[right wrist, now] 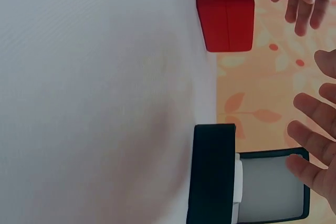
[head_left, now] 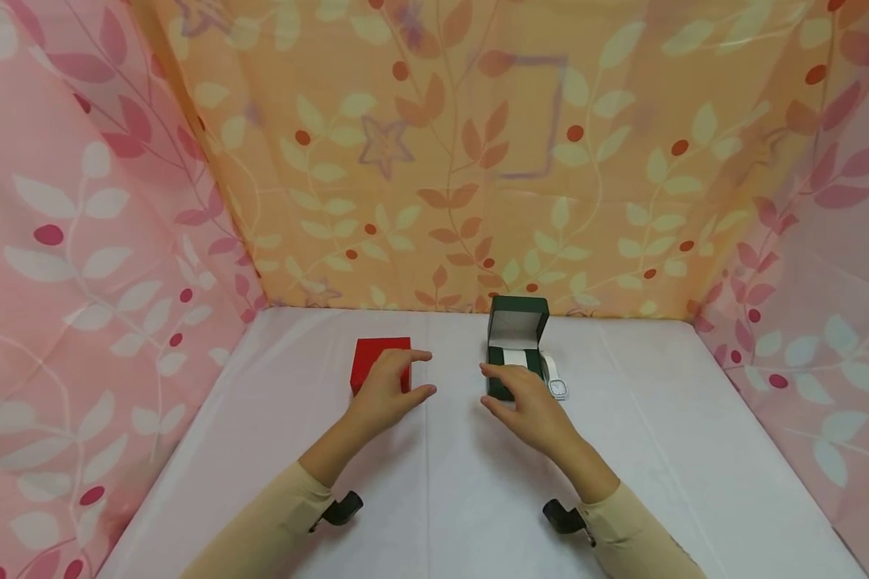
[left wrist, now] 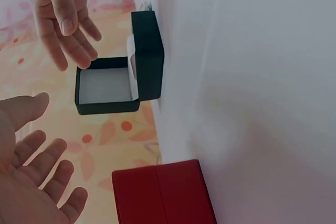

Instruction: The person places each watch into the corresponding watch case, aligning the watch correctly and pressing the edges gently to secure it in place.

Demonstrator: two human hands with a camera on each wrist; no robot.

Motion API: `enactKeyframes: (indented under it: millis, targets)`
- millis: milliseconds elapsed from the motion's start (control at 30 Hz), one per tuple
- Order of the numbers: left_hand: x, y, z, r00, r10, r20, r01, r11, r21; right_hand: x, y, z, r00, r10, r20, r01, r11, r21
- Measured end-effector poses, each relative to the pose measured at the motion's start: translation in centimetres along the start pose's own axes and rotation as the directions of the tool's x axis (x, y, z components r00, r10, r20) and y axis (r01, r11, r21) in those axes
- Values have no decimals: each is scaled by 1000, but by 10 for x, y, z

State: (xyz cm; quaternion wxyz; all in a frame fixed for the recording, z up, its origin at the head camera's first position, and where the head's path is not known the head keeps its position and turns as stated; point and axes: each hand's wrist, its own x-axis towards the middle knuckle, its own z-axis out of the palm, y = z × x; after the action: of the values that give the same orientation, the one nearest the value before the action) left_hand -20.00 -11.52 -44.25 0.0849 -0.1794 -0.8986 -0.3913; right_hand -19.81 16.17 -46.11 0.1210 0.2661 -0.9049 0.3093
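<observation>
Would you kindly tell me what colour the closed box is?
The closed box is red, clearest in the right wrist view.

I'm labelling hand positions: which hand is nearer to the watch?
Right. The right hand is raised just left of the watch, near the open green box; the left hand is farther left, near the red box.

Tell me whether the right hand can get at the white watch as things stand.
Probably yes: the right hand is empty and nearby, and the white watch lies beside the open green box, face uncovered.
</observation>
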Motion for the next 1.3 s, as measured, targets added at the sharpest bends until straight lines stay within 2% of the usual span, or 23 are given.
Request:
enactKeyframes:
  millis: [233,500,900,1300]
  targets:
    - [7,9,14,998,-5,56,6,999,-34,-6,10,-11,999,37,-12,-37,999,11]
    - [18,15,32,993,7,119,-8,1000,13,-12,21,-21,998,46,-37,-45,999,16]
    - [35,21,56,987,28,161,-41,996,79,-20,39,-32,994,77,-72,-78,997,-17]
    - [53,19,74,979,67,192,-87,992,96,-22,59,-41,989,95,-113,-99,994,-37]
